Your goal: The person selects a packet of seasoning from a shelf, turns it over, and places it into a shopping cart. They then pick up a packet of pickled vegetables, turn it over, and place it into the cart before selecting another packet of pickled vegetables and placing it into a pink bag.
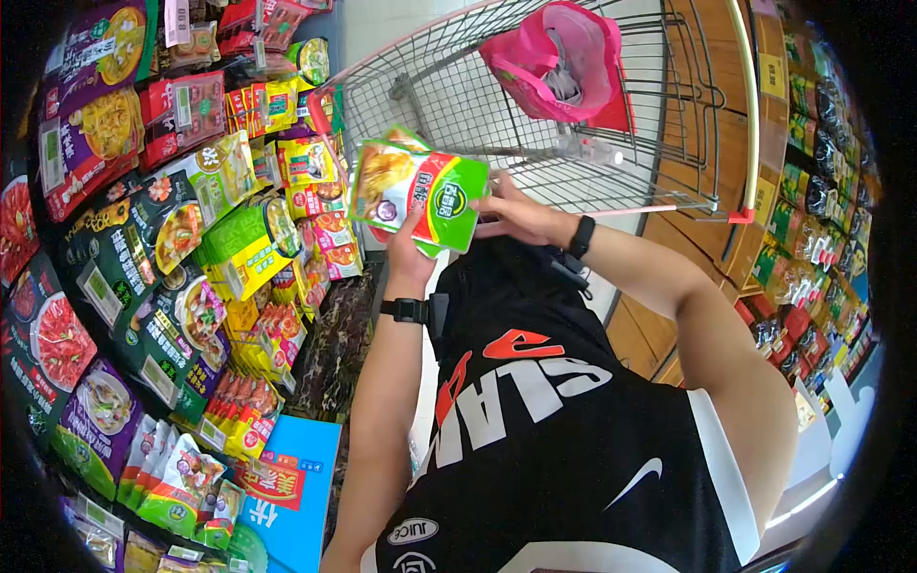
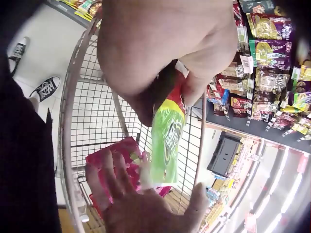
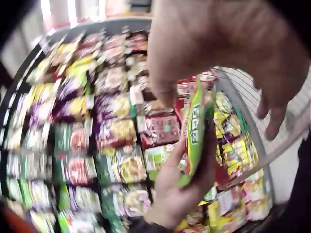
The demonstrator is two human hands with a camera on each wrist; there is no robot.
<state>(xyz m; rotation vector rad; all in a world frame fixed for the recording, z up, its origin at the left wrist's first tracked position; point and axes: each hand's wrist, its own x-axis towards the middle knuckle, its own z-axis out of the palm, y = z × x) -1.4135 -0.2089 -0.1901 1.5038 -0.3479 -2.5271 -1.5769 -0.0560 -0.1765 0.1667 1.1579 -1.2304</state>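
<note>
My left hand (image 1: 409,260) grips a green, red and white food packet (image 1: 420,196) with a noodle picture, thumb over its front. Behind it the green edge of a second packet (image 1: 405,136) shows. In the left wrist view, the packet (image 2: 167,143) is seen nearly edge-on, hanging from the left hand (image 2: 170,43). My right hand (image 1: 523,214) is at the packet's right side, its fingertips close by the edge. Spread fingers of the right hand (image 2: 141,206) appear below the packet in that view. From the right wrist, the left hand (image 3: 172,191) holds the packet upright.
A wire shopping cart (image 1: 449,100) stands ahead, with a pink bag (image 1: 592,57) in it. Shelves of packaged food (image 1: 153,248) line the left side. A blue box (image 1: 296,497) lies low at the left. More shelved goods (image 1: 812,220) are on the right.
</note>
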